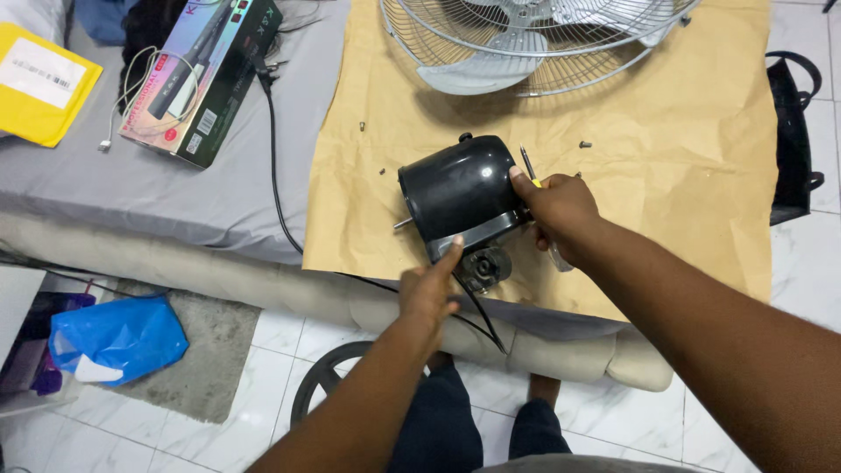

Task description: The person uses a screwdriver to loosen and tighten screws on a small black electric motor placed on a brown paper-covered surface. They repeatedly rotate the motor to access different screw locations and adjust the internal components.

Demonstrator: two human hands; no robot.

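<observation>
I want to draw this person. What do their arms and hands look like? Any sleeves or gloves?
Both arms are bare right to the picture's edge: no sleeves, gloves, watch or rings show. The left hand and right hand are bare too. Below them, dark blue trousers show.

A home bedroom: sheeted bed point(219, 201), tiled floor point(263, 438), rug point(210, 359).

The motor housing point(460, 188) is glossy black plastic, smooth, with highlights on its dome. The paper point(666, 175) beneath is matt brown kraft, creased. The fan guard point(526, 44) is bright wire metal; its blades look satin silver. The sheet point(175, 188) is matt grey cloth. The box point(206, 74) is glossy printed card. The floor tiles point(263, 429) are polished white.
</observation>
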